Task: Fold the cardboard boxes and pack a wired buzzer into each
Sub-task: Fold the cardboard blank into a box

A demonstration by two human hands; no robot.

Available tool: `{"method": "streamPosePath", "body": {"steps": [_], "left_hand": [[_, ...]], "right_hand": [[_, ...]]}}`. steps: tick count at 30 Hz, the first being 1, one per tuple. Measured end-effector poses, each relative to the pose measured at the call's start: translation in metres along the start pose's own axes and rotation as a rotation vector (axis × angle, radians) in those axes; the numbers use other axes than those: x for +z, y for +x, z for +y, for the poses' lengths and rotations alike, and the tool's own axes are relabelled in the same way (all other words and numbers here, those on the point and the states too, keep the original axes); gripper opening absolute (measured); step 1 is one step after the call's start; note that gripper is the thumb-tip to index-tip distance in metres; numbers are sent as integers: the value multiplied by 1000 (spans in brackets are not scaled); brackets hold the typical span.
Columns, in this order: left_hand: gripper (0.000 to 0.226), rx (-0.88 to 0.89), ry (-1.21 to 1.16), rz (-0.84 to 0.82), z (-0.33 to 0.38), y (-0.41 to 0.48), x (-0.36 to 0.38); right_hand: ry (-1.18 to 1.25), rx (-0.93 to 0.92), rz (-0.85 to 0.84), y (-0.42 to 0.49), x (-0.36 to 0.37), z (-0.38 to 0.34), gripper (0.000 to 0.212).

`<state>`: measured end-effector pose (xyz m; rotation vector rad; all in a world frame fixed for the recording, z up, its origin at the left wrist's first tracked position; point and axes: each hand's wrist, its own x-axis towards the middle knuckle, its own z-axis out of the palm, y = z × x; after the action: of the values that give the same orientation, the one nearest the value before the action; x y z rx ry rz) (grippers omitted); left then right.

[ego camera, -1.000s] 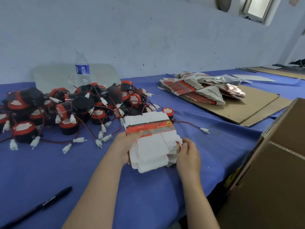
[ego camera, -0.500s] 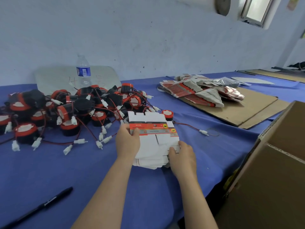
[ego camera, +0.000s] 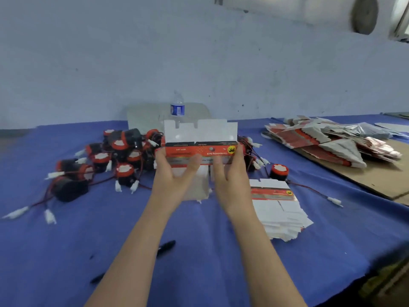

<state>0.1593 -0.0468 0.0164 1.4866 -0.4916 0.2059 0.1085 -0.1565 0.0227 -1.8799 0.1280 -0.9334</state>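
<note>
I hold one flat, unfolded cardboard box [ego camera: 200, 138], white with a red printed band, upright above the blue table. My left hand [ego camera: 174, 173] grips its left edge with the thumb on the front. Its right edge is gripped by my right hand [ego camera: 230, 173] in the same way. A stack of flat boxes [ego camera: 276, 209] lies on the cloth just right of my right forearm. Several black and red wired buzzers [ego camera: 119, 160] with white connectors are heaped behind and left of my hands. One single buzzer [ego camera: 279, 171] stands to the right.
A water bottle [ego camera: 177, 107] stands at the back by a pale board. More flat box blanks [ego camera: 327, 142] are piled on brown cardboard sheets [ego camera: 385, 180] at the right. A black pen [ego camera: 164, 248] lies under my left forearm. A dark carton corner shows at bottom right.
The stack of flat boxes now lies on the table to the right. I have lifted a single blank from it and hold it upright in both hands. The view has swung right and up.
</note>
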Motion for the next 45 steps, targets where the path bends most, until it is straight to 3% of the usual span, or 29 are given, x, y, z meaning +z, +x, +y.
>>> {"method": "streamPosePath", "body": {"steps": [7, 11, 15, 18, 25, 29, 33, 38, 45], "left_hand": [[66, -44, 92, 212, -19, -2, -79], [79, -104, 107, 285, -39, -5, -98], [52, -104, 169, 356, -63, -14, -101], [45, -107, 209, 361, -72, -17, -102], [39, -87, 278, 334, -73, -18, -98], [47, -46, 317, 345, -71, -21, -100], [55, -49, 319, 354, -70, -24, -99], [61, -31, 336, 342, -74, -23, -94], [40, -18, 379, 300, -78, -19, -103]], "right_hand": [[82, -22, -153, -23, 85, -9, 43], [69, 58, -214, -21, 109, 1, 32], [-25, 74, -211, -29, 123, 15, 38], [-6, 114, -224, -40, 128, 27, 42], [-60, 150, -115, -35, 118, 38, 28], [-90, 127, -84, -37, 119, 39, 19], [-127, 107, -94, -39, 122, 38, 30], [-75, 95, -110, -43, 125, 34, 23], [132, 205, -75, -31, 112, 34, 8]]}}
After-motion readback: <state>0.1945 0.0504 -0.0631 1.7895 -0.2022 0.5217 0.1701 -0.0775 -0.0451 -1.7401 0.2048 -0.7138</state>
